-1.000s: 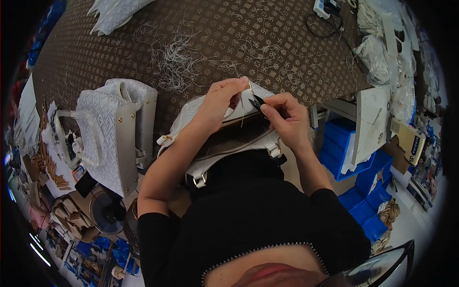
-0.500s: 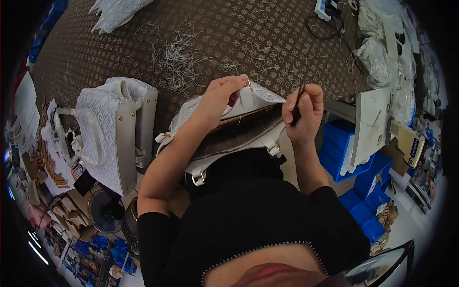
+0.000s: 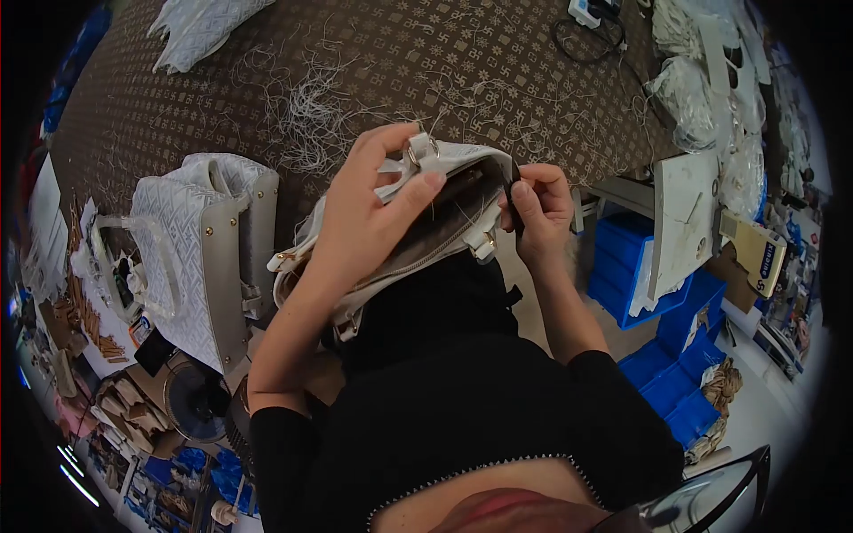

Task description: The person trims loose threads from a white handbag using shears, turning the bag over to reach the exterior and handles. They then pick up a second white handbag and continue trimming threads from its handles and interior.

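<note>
A white handbag [image 3: 466, 158] lies across my lap with its top gaping, showing the brown lining and a zip. My left hand [image 3: 355, 213] grips its far rim, thumb and fingers around a white strap tab [image 3: 428, 153] with a metal ring. At the bag's right end, my right hand [image 3: 546, 213] closes around a slim dark tool [image 3: 515, 197], whose exact kind is hard to make out. The tool's upper end is right at the bag's corner. Another white tab [image 3: 482, 242] with metal hardware hangs on the near rim.
Two pale patterned handbags [image 3: 200, 249] stand on the left. Loose thread clippings [image 3: 311, 115] are strewn over the brown patterned surface [image 3: 462, 62] ahead. Blue bins [image 3: 617, 258] stand at right below a white board [image 3: 684, 218]. A fan [image 3: 194, 400] is at lower left.
My left hand has turned, its thumb now over the strap tab. The bag's right end and my right hand with the dark tool have shifted left and slightly down.
</note>
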Demonstrator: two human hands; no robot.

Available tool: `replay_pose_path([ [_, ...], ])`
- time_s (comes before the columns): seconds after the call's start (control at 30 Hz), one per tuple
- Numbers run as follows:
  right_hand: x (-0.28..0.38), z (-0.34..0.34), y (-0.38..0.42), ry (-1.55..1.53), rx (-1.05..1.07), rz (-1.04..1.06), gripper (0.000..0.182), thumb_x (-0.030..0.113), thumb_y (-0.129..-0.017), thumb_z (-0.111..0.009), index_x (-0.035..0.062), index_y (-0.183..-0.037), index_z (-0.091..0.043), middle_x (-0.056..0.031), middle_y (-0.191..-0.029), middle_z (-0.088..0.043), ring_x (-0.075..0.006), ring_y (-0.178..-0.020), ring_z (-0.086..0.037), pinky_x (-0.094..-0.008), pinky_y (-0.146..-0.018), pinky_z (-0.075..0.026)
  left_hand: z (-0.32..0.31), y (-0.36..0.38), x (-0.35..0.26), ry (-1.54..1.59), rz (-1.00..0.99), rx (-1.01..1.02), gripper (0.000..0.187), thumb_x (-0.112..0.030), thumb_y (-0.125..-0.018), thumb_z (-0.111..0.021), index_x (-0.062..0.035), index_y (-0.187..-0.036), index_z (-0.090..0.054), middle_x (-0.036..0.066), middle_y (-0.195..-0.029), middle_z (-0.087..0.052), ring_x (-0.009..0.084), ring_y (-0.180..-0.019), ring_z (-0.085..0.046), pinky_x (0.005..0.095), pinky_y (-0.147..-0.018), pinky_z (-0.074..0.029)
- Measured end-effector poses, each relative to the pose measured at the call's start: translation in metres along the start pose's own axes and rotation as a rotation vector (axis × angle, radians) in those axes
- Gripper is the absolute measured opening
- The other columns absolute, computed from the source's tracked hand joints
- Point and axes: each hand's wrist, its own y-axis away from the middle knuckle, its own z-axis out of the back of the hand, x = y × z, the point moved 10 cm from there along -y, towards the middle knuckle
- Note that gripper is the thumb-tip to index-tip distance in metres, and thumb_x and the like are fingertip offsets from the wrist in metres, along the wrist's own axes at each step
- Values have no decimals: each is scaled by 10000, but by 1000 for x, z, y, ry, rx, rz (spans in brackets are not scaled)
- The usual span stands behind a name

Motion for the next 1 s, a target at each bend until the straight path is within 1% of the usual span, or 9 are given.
replay_pose_path([
  [0.03, 0, 1, 0, -20, -9, 10, 155, 104, -862, -550, 45, -990, -485, -81, -733, -583, -80, -485, -470, -187, -441, -383, 3, 7, -21, -214, -140, -1, 391, -193, -813, -606, -4, -1136, -491, 119, -1069, -532, 195, -862, -572, 253, -735, -453],
  [0.13, 1, -1, -3, -59, -18, 0, 171, 111, -869, -545, 38, -1015, -494, -85, -784, -613, -58, -502, -471, -171, -446, -381, 5, 33, -52, -104, -139, 97, 344, -160, -806, -600, -2, -1101, -521, 125, -1010, -573, 214, -850, -582, 270, -730, -456],
  [0.2, -1, -3, -4, -72, -20, -18, 186, 111, -871, -547, 31, -1032, -499, -75, -803, -623, -41, -523, -479, -155, -451, -380, -11, 56, -67, 63, -100, 403, 300, -133, -810, -596, -4, -1075, -544, 116, -927, -601, 199, -846, -584, 269, -732, -454],
  [0.3, 1, -8, -6, 49, 12, 30, 251, 144, -886, -522, 13, -1099, -495, -84, -809, -631, -24, -502, -470, -138, -430, -355, -69, 96, -20, 617, 531, 622, 383, -301, -919, -430, 29, -1073, -548, 96, -881, -611, 159, -819, -580, 256, -710, -454],
  [0.33, -1, -9, -7, 58, 31, 11, 264, 152, -897, -485, 3, -1115, -493, -114, -803, -632, -27, -461, -435, -144, -411, -334, -87, 108, 9, 705, 660, 660, 572, -465, -924, -320, 28, -1160, -487, 91, -960, -591, 155, -842, -577, 263, -702, -457],
  [0.43, -3, -12, -9, 121, 77, 5, 280, 163, -909, -437, -13, -1117, -503, -144, -783, -633, -25, -413, -390, -150, -389, -309, -110, 122, 44, 957, 994, 526, 692, -567, -897, -232, 5, -1253, -392, 123, -1093, -544, 182, -870, -572, 286, -728, -449],
  [0.5, -1, -13, -7, 175, 91, 23, 282, 166, -911, -427, -21, -1102, -515, -144, -770, -634, -21, -407, -380, -151, -385, -305, -116, 115, 39, 998, 956, 533, 749, -612, -880, -155, -5, -1271, -355, 132, -1153, -511, 196, -905, -576, 288, -706, -470],
  [0.77, 0, -4, -5, 130, 105, -82, 222, 160, -886, -510, 4, -1023, -588, -60, -764, -645, -12, -553, -516, -137, -393, -327, -121, 98, 37, 1131, 875, 358, 425, -259, -900, -492, -1, -1222, -387, 130, -1128, -553, 158, -849, -615, 234, -601, -507],
  [1.0, 15, -3, 2, 224, 207, -318, 207, 137, -867, -542, 2, -1016, -594, -49, -809, -638, -40, -637, -556, -149, -444, -384, -120, 95, 43, 1028, 815, 294, 391, -198, -897, -499, 8, -1211, -391, 131, -1124, -546, 146, -841, -613, 211, -581, -509],
])
